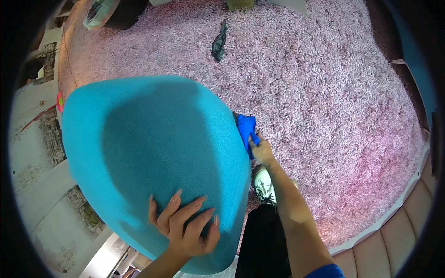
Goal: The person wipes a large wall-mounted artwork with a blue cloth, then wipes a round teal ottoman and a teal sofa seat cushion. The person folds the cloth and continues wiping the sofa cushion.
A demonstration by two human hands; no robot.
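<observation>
A large turquoise upholstered seat [153, 139] fills the middle and left of the view, my shadow lying across its top. My left hand [187, 226] rests on the seat near its lower end, fingers spread and holding nothing. At the seat's right side, my right hand [261, 149] grips a bright blue cloth [247, 130] against the upholstery. Part of the cloth is hidden by the fingers. Something small and dark shows beside the cloth's upper edge; I cannot tell what it is.
A shaggy pinkish carpet [313, 87] surrounds the seat, with a dark crumpled item [219, 43] on it. A lined bin [121, 14] stands at the upper left. My light shoe [265, 184] is by the seat. A padded pink panel [386, 239] borders the lower right.
</observation>
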